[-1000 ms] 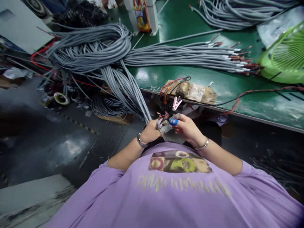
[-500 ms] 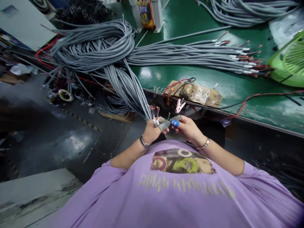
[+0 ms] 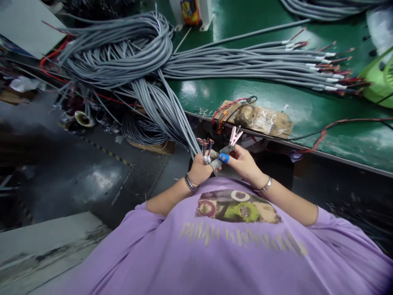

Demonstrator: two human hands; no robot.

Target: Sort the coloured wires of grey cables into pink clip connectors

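My left hand [image 3: 199, 169] is closed round the ends of several grey cables [image 3: 181, 116], which hang down to it from the bench. White-wrapped ends and stripped coloured wires [image 3: 209, 146] stick up beside its thumb. My right hand [image 3: 246, 164] meets it at the fingertips, its thumb in a blue cover [image 3: 224, 157] pressed toward the taped forefinger. Whatever lies in that pinch is too small to make out. Grey tape wraps fingers on both hands. Just beyond the right fingertips is a pink clothes peg [image 3: 235, 136].
On the green bench [image 3: 196, 96] lie a big coil of grey cable [image 3: 116, 53] and a row of cables [image 3: 245, 65] with bared ends. A taped wooden block [image 3: 264, 119] with wires sits at the front edge. A green fan [image 3: 379, 80] stands at right.
The right fingertips have shifted slightly left, over the left fingers. The green wire tip seen earlier between the hands no longer shows. The view has moved a little.
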